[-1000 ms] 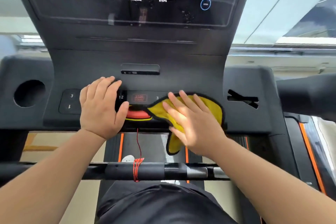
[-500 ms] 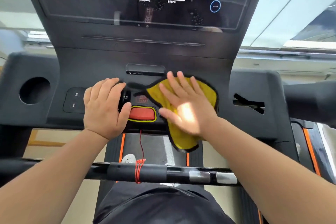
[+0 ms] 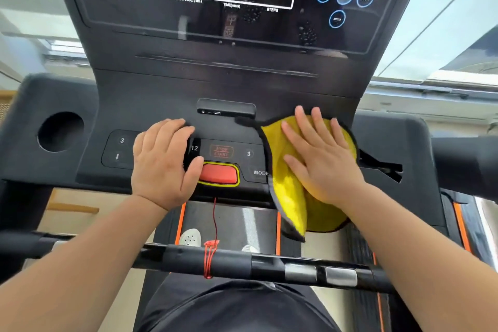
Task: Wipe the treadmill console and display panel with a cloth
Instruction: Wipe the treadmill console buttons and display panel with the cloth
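Both hands flat on the treadmill console (image 3: pixel 140 105), the right one pressing a yellow cloth (image 3: pixel 289 191).

The display panel (image 3: pixel 229 0) rises above the console. Taking the red safety-key button (image 3: pixel 218 174) as landmark: the cloth lies right of it, over the console's right button area, its lower part hanging off the front edge. The right hand (image 3: pixel 320 159) lies open, fingers spread on the cloth. The left hand (image 3: pixel 164 162) rests open just left of the button, thumb touching its edge.
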